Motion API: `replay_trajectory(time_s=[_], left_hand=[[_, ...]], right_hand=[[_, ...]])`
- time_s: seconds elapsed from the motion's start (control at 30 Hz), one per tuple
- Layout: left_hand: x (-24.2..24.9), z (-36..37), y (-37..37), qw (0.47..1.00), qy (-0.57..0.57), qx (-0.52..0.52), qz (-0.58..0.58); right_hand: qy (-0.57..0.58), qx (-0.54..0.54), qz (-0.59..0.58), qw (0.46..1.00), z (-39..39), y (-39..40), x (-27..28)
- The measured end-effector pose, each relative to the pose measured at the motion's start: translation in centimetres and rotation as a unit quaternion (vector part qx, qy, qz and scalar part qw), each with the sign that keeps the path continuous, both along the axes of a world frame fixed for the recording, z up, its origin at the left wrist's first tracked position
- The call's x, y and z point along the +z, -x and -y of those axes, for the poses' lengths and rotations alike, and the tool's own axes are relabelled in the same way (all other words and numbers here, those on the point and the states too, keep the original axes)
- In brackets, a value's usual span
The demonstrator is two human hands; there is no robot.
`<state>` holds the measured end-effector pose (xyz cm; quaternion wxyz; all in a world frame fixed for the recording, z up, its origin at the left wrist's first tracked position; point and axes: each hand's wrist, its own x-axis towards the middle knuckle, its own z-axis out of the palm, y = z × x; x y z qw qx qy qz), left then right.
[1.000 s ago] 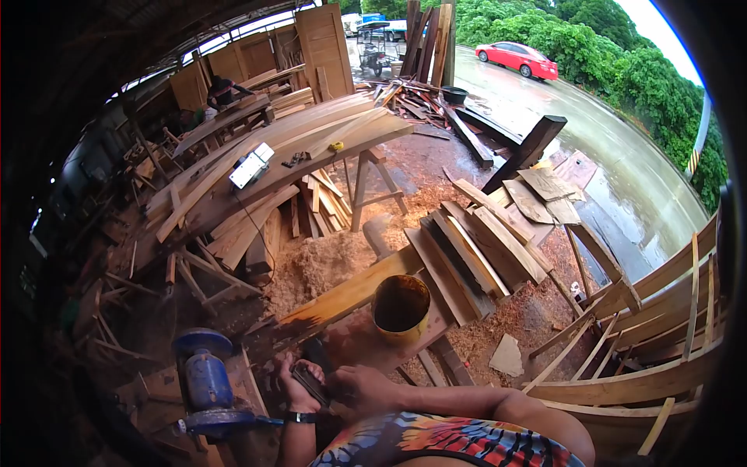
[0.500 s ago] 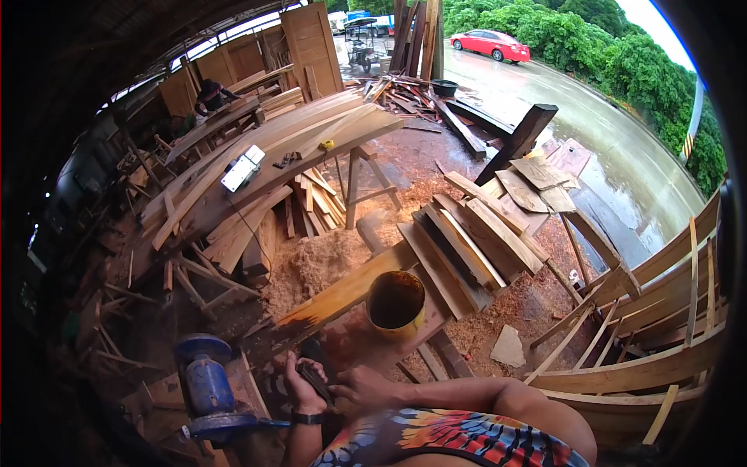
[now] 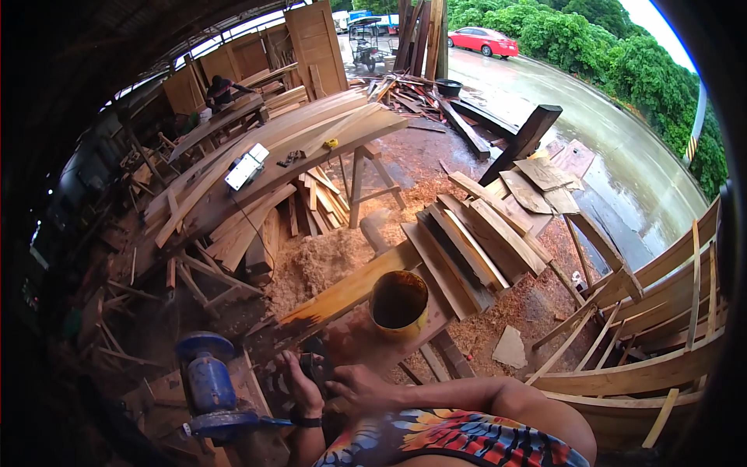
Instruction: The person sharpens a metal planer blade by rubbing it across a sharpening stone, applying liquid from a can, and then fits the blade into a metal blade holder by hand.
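My left hand [image 3: 305, 393], with a dark band at its wrist, is curled against a dark object [image 3: 315, 367] whose kind I cannot make out. On the object's other side, my right hand [image 3: 359, 387] has its fingers bent in close to it; the fingertips are partly hidden. Just beyond both hands stands a yellow bucket [image 3: 424, 317] with a dark inside, on a reddish-brown wooden surface [image 3: 350, 342]. To the left of my left hand is a blue bench grinder [image 3: 210, 385].
Stacked boards [image 3: 475, 249] lie beyond the bucket. A long plank-covered bench [image 3: 311, 148] carries a white-and-black power tool [image 3: 247, 166]. Wood shavings [image 3: 311, 265] cover the ground. Curved wooden frames [image 3: 622, 373] stand at right. Another person [image 3: 222, 93] bends over a far bench.
The dark object has turned between my hands and now looks rounder, where before it looked long and flat. My left fingers are straighter. On the road the red car has shifted left.
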<state>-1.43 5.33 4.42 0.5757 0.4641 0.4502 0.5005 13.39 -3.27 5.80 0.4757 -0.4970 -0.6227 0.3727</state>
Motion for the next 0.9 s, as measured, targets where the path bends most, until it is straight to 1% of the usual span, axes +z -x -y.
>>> replay_trajectory(time_s=[0.1,0.13,0.17,0.23,0.27,0.3,0.4,0.5,0.57,0.6,0.63,0.7,0.73,0.77,0.8,0.83,0.87,0.9], left_hand=[[1.3,0.7,-1.3,0.998,0.024,0.059,0.005],[0.0,0.3,-0.8,0.997,-0.013,0.073,-0.021],[-2.5,-0.7,0.0,0.994,-0.051,0.087,-0.047],[-2.1,-0.6,0.2,0.989,-0.091,0.080,-0.083],[0.9,0.9,-0.3,0.989,-0.091,0.061,-0.095],[2.5,1.7,-0.6,0.989,-0.093,0.041,-0.106],[1.7,1.4,-0.5,0.988,-0.112,0.046,-0.098],[0.5,1.0,-0.5,0.993,-0.086,0.055,-0.054],[0.0,0.9,-0.2,0.967,-0.190,0.063,-0.160],[0.0,0.9,-0.3,0.957,-0.214,0.062,-0.185],[0.0,1.0,-0.4,0.946,-0.239,0.063,-0.209],[0.9,1.5,-1.0,0.945,-0.246,0.053,-0.211],[1.0,1.5,-1.1,0.942,-0.255,0.047,-0.216],[0.7,1.4,-0.9,0.934,-0.272,0.037,-0.229],[0.2,1.1,-0.7,0.912,-0.318,0.053,-0.253],[-0.4,0.9,-0.6,0.888,-0.361,0.072,-0.276],[-1.5,0.2,-0.6,0.842,-0.428,0.116,-0.307],[-2.7,-0.3,-0.3,0.872,-0.390,0.124,-0.269]], right_hand=[[0.037,-0.007,0.007,0.999,0.0,-0.1,0.6],[0.039,0.002,0.014,0.999,0.1,-0.1,0.9],[0.040,0.010,0.020,0.999,0.2,-0.1,1.1],[0.037,0.019,0.050,0.998,0.3,0.0,1.2],[0.033,0.021,0.073,0.997,0.4,0.1,1.1],[0.029,0.022,0.096,0.995,0.4,0.2,1.0],[0.021,0.017,0.117,0.993,0.7,0.4,0.4],[0.006,0.015,0.123,0.992,0.8,0.8,-0.6],[0.002,0.022,0.096,0.995,0.5,0.7,-0.9],[-0.001,0.025,0.083,0.996,0.5,0.7,-1.0],[0.045,0.032,0.018,0.998,0.5,0.5,-0.9],[0.133,0.047,-0.112,0.984,0.3,0.2,-0.7],[0.220,0.059,-0.185,0.956,0.0,0.1,-0.8],[0.304,0.071,-0.256,0.915,-0.4,0.0,-1.1],[0.385,0.082,-0.323,0.861,-0.8,-0.2,-1.5],[0.302,0.083,-0.242,0.919,-1.0,-0.2,-2.8],[0.214,0.083,-0.157,0.961,-1.0,0.1,-4.5],[0.147,0.065,-0.097,0.982,-0.6,0.3,-4.6]])
